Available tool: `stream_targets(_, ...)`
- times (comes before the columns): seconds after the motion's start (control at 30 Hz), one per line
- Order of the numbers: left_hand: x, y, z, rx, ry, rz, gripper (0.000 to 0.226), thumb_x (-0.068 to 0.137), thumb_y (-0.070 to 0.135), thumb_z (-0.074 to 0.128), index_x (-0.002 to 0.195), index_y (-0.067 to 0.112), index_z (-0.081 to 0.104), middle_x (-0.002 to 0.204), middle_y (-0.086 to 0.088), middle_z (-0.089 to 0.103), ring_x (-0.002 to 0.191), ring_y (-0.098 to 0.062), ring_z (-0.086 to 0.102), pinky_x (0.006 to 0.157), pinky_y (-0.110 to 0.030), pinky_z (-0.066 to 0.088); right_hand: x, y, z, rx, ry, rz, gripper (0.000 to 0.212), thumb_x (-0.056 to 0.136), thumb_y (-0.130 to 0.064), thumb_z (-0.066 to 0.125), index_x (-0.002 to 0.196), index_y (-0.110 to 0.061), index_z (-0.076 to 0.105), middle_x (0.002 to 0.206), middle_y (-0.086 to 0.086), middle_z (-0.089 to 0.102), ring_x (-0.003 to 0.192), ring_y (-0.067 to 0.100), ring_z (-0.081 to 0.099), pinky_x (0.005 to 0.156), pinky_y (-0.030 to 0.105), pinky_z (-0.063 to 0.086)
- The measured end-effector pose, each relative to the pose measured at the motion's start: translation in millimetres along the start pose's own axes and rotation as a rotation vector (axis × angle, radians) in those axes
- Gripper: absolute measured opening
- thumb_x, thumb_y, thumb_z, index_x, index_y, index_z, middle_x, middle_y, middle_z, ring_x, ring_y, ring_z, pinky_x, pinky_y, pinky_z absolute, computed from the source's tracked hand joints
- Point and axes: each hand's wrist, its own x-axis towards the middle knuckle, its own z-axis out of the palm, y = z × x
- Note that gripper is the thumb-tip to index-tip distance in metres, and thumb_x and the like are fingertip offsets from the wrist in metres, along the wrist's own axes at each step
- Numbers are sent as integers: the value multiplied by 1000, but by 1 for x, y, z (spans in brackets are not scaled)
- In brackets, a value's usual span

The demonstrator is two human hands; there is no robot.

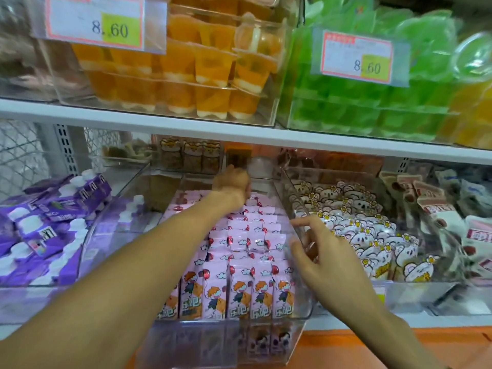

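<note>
With the left hand [232,182] deep at the back of the bin [304,307], fingers hidden so its grip cannot be told, and the right hand [327,259] loose and empty by its right wall, a careless tug could topple the upright pink packets [247,251] filling it.

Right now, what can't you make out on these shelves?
All in the head view:
- Left hand: its fingers are turned away behind its back, so whether they hold a pink packet is hidden.
- Price tags: the small print is blurred; only 8.60 reads.
- Back packets: dim under the upper shelf and blurred.
- Right-edge packets: cut off by the frame.
</note>
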Motion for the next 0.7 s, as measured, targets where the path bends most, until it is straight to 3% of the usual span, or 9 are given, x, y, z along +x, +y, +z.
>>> stream_targets(0.17,0,3,-7,-126,142,0,7,95,14,52,99,14,58,105,-4,57,101,-21,55,85,-36,51,-1,0,-1,44,-7,26,22,85,-38,51,107,-37,50,55,-10,52,52,7,55,51,36,42)
stream_targets(0.27,-1,2,-17,-374,201,-93,11,99,25,47,100,16,54,102,-3,60,93,-21,59,73,-31,48,-1,0,-2,47,-16,35,22,87,-35,54,109,-37,50,58,-9,51,54,6,56,51,36,44)
stream_targets(0.4,-13,1,-34,-695,301,-209,23,100,35,44,107,14,50,108,-7,65,94,-26,64,83,-41,54,-1,-4,-4,44,-12,60,23,88,-33,55,111,-32,53,61,-6,52,55,3,58,53,35,46)
stream_targets(0.57,-52,-10,-56,-1190,407,-398,27,98,28,52,117,8,54,114,-10,65,107,-28,62,95,-45,50,-2,-13,-6,-13,77,18,26,89,-33,57,114,-29,54,69,-15,55,64,0,55,57,30,45)
stream_targets(0.63,-83,-11,-61,-1270,400,-385,25,97,32,53,112,13,55,108,-7,66,99,-21,65,90,-41,54,-3,-24,-7,22,183,-49,23,90,-34,57,113,-27,56,79,-15,55,73,2,52,61,24,39)
stream_targets(0.7,-117,-10,-63,-1295,388,-280,10,97,29,52,100,20,55,99,-2,67,85,-7,67,72,-25,58,-4,-40,-8,43,281,-125,24,91,-39,57,111,-25,58,90,-11,55,83,6,48,70,15,37)
